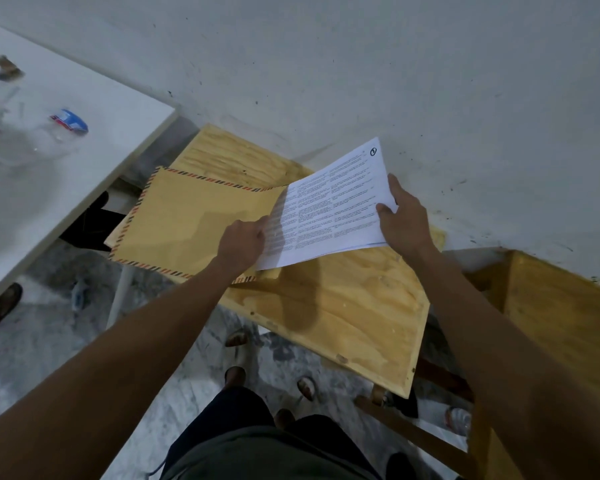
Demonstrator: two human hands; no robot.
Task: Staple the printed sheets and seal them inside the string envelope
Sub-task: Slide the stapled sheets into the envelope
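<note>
A brown envelope with a red-and-black striped border lies on a plywood board, its open end to the right. White printed sheets slant up and right from that open end, their lower left edge at the mouth. My left hand grips the envelope's open edge beside the sheets. My right hand pinches the sheets at their right edge, thumb on top. No stapler is in view.
A white table stands at the left with a clear plastic bottle on it. A wooden crate sits at the right. A white wall rises behind the board. Below are my feet and sandals on the floor.
</note>
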